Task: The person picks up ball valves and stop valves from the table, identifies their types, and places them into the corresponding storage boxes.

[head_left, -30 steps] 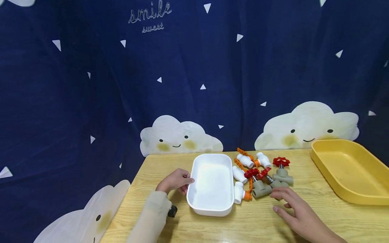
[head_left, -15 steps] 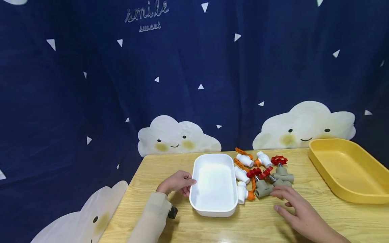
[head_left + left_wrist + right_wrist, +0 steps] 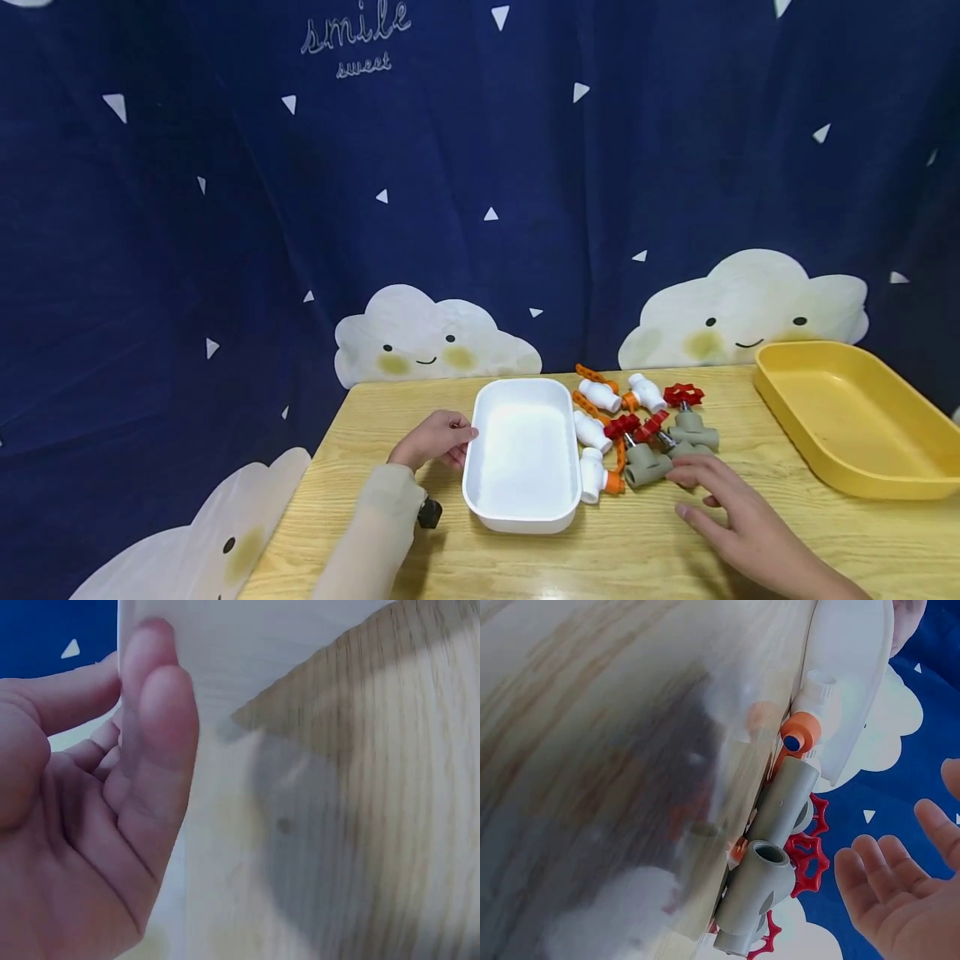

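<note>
My left hand (image 3: 437, 437) pinches the left wall of a white plastic bin (image 3: 523, 518), thumb at the rim and fingers outside. In the left wrist view, the bin's wall (image 3: 217, 645) lies between the thumb and fingers (image 3: 169, 712). My right hand (image 3: 731, 517) hovers with relaxed fingers just in front of grey stop valves (image 3: 647, 465) with red handwheels (image 3: 684, 395), holding nothing. White ball valves (image 3: 592, 475) with orange handles lie between the bin and the grey valves. The right wrist view shows the right hand (image 3: 907, 892) apart from the grey valves (image 3: 757, 885).
A yellow plastic tray (image 3: 862, 485) stands at the table's right side. The wooden table (image 3: 622, 558) ends at a dark blue curtain (image 3: 450, 167) printed with clouds and triangles. A dark wrist device (image 3: 429, 512) sits at the left cuff.
The bin has shifted slightly right, and the valves beside it have moved along. The left thumb has slid a little farther back along the rim. The right hand stays nearly in place.
</note>
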A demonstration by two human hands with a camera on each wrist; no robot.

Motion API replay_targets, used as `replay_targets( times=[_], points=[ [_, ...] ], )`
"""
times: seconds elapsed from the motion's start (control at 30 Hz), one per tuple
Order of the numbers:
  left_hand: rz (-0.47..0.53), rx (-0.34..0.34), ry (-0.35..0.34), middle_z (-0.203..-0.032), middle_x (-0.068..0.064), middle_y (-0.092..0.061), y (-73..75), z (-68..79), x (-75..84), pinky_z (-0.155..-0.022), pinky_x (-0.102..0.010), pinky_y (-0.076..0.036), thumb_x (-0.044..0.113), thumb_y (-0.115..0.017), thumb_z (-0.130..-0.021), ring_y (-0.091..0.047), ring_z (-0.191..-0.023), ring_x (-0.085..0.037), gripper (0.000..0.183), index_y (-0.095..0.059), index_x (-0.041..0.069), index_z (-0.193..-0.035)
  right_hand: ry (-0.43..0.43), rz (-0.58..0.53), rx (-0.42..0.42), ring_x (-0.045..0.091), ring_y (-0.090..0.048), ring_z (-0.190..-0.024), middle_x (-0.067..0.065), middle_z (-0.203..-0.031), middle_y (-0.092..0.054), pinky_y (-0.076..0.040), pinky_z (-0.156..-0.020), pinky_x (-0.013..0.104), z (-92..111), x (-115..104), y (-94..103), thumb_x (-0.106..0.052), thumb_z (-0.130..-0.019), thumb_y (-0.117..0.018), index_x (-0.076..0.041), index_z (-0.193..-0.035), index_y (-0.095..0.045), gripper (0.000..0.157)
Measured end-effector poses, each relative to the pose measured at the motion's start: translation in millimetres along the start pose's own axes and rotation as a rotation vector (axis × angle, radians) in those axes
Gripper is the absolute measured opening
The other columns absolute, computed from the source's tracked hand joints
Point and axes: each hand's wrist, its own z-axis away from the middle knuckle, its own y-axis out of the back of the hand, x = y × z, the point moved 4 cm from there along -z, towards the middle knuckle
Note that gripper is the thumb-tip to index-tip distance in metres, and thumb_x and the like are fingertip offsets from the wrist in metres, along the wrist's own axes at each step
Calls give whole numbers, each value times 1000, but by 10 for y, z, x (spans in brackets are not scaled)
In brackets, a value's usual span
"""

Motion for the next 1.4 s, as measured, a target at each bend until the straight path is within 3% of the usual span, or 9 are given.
replay_targets(
  times=[0.17, 0.3, 0.43, 0.63, 1.03, 1.4],
  points=[
    [59, -13, 55, -73, -2, -58, -3, -36, -42, -55, -24, -55, 25, -60, -99, -61, -58, -11, 20, -59, 7, -93, 3, 4, -4, -7, -50, -109, -1, -126, -60, -52, -70, 21, 0, -6, -3, -18, -92, -70, -34, -115, -62, 29],
    [171, -44, 99, -74, 0, -58, -14, -57, -105, -55, -22, -53, 26, -60, -99, -58, -58, -10, 17, -58, 10, -95, 9, 12, -19, -3, -52, -110, 0, -127, -60, -53, -71, 23, 7, 0, -25, -19, -92, -70, -31, -116, -63, 28],
    [232, -65, 108, -72, 0, -58, -22, -67, -140, -54, -21, -51, 24, -59, -100, -55, -56, -9, 15, -57, 11, -94, -5, 18, -42, 3, -54, -112, 1, -129, -59, -54, -72, 24, 1, 7, -43, -22, -93, -69, -26, -118, -64, 26],
    [210, -60, 73, -71, -1, -58, -41, -61, -105, -54, -21, -48, 23, -59, -100, -54, -56, -9, 16, -58, 8, -94, -16, 27, -55, 9, -55, -113, 3, -131, -59, -54, -72, 24, -9, 7, -50, -23, -94, -69, -25, -119, -64, 26],
    [147, 25, 157, -70, 0, -60, 13, -18, -21, -56, -21, -55, 22, -66, -95, -59, -56, -8, 15, -65, 9, -88, 55, 22, -23, 1, -56, -108, 2, -129, -59, -54, -69, 22, -22, -9, -36, -18, -91, -71, -26, -119, -64, 30],
    [145, 46, 181, -69, 0, -58, 11, -15, -42, -55, -21, -54, 22, -67, -95, -60, -56, -8, 17, -62, 11, -83, 40, 27, -57, 11, -56, -114, 5, -132, -58, -56, -72, 25, -26, -3, -63, -22, -93, -70, -26, -120, -64, 29]
  ],
)
